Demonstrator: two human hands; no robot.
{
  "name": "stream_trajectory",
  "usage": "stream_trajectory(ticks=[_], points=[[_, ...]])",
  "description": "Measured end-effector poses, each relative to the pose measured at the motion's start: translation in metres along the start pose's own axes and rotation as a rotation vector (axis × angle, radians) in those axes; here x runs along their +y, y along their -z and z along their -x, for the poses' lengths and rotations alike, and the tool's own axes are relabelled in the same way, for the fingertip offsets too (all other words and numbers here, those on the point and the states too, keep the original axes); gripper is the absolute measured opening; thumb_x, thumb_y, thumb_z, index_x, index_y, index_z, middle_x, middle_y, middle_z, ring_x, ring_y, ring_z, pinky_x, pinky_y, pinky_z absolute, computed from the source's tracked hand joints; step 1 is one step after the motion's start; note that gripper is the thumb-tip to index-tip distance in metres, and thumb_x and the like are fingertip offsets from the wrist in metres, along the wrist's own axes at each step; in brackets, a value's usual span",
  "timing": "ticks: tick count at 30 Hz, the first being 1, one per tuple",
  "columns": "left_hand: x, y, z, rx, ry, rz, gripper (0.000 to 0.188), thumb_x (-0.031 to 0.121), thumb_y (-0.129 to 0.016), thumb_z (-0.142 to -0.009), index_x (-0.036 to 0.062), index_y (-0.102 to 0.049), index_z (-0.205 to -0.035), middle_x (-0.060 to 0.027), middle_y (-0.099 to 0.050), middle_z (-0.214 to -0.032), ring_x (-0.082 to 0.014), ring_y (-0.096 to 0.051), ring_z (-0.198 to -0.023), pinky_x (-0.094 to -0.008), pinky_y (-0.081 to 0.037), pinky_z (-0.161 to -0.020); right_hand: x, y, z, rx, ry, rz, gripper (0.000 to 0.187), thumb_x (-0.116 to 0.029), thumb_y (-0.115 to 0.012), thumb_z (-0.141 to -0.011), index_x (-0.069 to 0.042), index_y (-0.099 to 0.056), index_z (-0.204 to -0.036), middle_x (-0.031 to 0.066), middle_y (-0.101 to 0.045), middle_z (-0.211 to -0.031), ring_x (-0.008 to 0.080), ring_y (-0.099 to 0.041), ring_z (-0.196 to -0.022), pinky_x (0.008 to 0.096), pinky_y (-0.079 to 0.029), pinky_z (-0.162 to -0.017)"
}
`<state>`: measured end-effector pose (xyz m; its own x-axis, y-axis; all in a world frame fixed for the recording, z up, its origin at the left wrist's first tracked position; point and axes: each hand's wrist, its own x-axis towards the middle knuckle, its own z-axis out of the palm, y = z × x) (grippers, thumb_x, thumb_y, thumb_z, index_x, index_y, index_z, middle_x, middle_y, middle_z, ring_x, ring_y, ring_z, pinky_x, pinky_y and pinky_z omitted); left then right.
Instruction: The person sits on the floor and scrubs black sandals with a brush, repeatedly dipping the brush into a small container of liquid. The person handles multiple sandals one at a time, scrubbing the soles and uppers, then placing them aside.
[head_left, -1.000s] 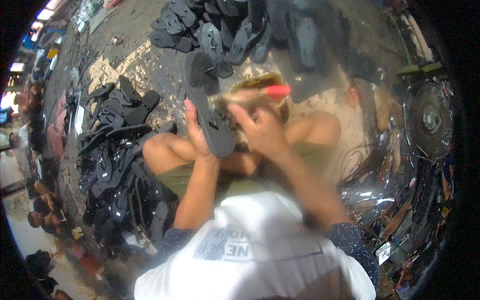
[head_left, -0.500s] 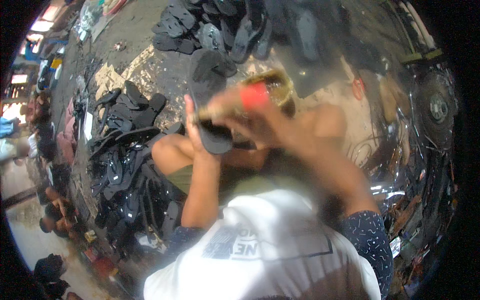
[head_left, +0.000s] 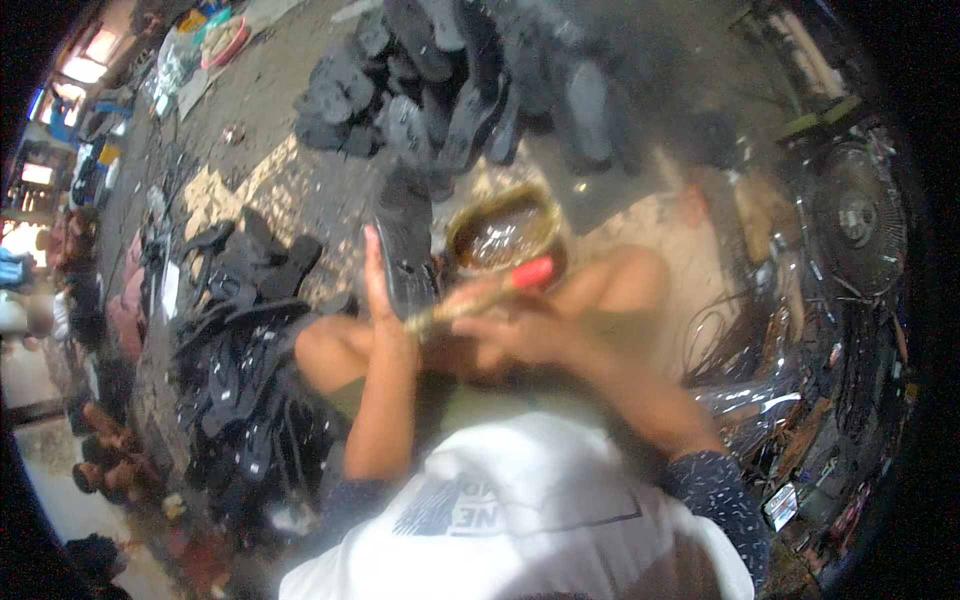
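Sandal sole (head_left: pixel 405 250), dark rubber, stands upright against your left hand (head_left: pixel 385 310): palm flat behind it, fingers straight up, thumb side hidden, so more a prop than a full clasp. Your right hand (head_left: pixel 530 335) is motion-blurred; it looks closed round a brush (head_left: pixel 480 298) with a yellowish shaft and red end, exact finger wrap unclear. Brush tip sits low at the sole's inner face, right by your left palm. Just beyond, touching-close to the red end, is a round tin (head_left: pixel 503 235) with a gold rim and brown glossy stuff inside, likely glue. My read: you're coating the sole, so keep it braced steady, load the brush lightly at the tin, and spread thin and even to the edge without dripping on your knees. Pile of black sandal soles (head_left: pixel 470 85) lies on the floor ahead, a second heap of black straps and soles (head_left: pixel 245 340) at your left. Labels: white shirt (head_left: pixel 500 520) has a dark printed block on the chest; a small white tag (head_left: pixel 782 505) lies low right; bright signs far left are too blown out to tell. Fan (head_left: pixel 855 220) is at the right.
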<state>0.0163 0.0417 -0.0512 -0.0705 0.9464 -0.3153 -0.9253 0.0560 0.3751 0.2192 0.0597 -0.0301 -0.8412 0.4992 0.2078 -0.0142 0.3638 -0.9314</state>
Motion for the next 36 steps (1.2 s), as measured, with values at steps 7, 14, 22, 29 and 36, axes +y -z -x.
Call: stream_trajectory(ticks=[7, 14, 22, 29, 36], points=[[-0.042, -0.043, -0.171, -0.024, -0.084, -0.323, 0.061, 0.056, -0.044, -0.098, 0.0043, -0.059, -0.126, -0.0169, -0.066, -0.118, -0.0308, -0.064, -0.105, -0.0468, -0.048, -0.099, -0.066, 0.091, 0.035, 0.828, -0.205, -0.373, 0.032, -0.018, -0.068, -0.093, -0.001, -0.057, -0.117, 0.0056, -0.062, -0.108, 0.0117, -0.056, -0.099, 0.0280, -0.045, -0.091], [0.039, -0.184, -0.231, 0.086, -0.141, -0.382, 0.081, 0.053, -0.043, -0.099, -0.0031, -0.018, -0.151, -0.0272, -0.022, -0.155, -0.0449, -0.036, -0.136, -0.0512, -0.040, -0.108, -0.063, 0.101, 0.034, 0.890, -0.357, -0.066, 0.033, -0.022, -0.069, -0.092, 0.001, -0.060, -0.113, 0.0054, -0.063, -0.110, 0.0135, -0.056, -0.101, 0.0277, -0.043, -0.093], [0.091, -0.017, -0.098, -0.012, -0.337, -0.980, 0.042, 0.048, -0.052, -0.100, 0.0106, -0.056, -0.082, 0.0046, -0.051, -0.070, -0.0075, -0.049, -0.062, -0.0231, -0.040, -0.053, 0.010, 0.101, 0.031, 1.039, -0.335, -0.178, 0.030, -0.021, -0.069, -0.093, 0.001, -0.063, -0.113, 0.0048, -0.064, -0.109, 0.0126, -0.058, -0.098, 0.0282, -0.046, -0.090], [0.288, 0.223, 0.038, 1.448, -1.151, -1.452, 0.048, 0.046, -0.073, -0.082, 0.0008, -0.070, -0.099, -0.0225, -0.067, -0.098, -0.0347, -0.063, -0.098, -0.0432, -0.047, -0.088, 0.031, 0.124, 0.041, 0.971, -0.502, -0.036, 0.037, -0.027, -0.069, -0.093, 0.005, -0.064, -0.111, 0.0025, -0.063, -0.098, 0.0098, -0.057, -0.083, 0.0220, -0.045, -0.076], [0.266, 0.302, 0.076, 1.935, -0.519, -1.281, 0.086, 0.048, -0.081, -0.065, -0.0058, -0.050, -0.125, -0.0294, -0.054, -0.124, -0.0454, -0.051, -0.119, -0.0463, -0.040, -0.104, 0.008, 0.103, 0.000, 0.962, -0.567, -0.012, 0.044, -0.031, -0.068, -0.093, 0.003, -0.061, -0.119, 0.0088, -0.065, -0.109, 0.0156, -0.060, -0.093, 0.0276, -0.052, -0.080]])
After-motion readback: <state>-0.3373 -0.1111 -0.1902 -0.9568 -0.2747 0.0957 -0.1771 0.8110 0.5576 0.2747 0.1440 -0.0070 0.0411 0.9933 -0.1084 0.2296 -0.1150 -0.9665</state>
